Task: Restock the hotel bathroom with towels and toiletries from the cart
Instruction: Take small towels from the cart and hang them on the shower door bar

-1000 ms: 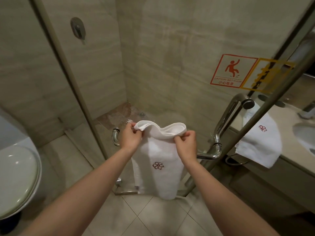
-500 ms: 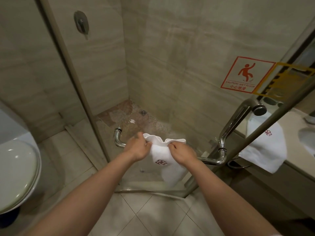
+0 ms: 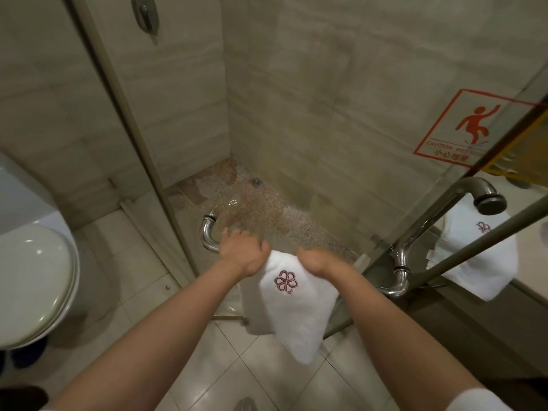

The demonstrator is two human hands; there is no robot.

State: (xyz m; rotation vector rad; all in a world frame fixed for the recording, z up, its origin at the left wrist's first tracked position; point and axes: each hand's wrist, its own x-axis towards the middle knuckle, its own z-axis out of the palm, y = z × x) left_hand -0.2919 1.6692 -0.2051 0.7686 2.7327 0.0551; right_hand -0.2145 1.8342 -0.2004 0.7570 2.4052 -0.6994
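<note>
**Desk:** How far along are we?

**Me:** I see one towel (image 3: pixel 296 310) draped over the shower door handle (image 3: pixel 209 235). Right of the handle, a second towel (image 3: pixel 480 262) hangs off the worktop (image 3: pixel 532 259). I can't see any toiletries, so I judge those are left.

**Desk:** And the fingers?

**Me:** My left hand (image 3: pixel 241 252) has its fingers spread, pressing the fold. My right hand (image 3: pixel 315 261) has its fingers curled over the fold, gripping it.

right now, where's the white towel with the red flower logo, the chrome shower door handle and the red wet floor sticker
white towel (image 3: pixel 296 318), head view, plain cloth below the logo
chrome door handle (image 3: pixel 207 234), head view, left bend
red wet floor sticker (image 3: pixel 474 126), head view, slipping figure
</note>
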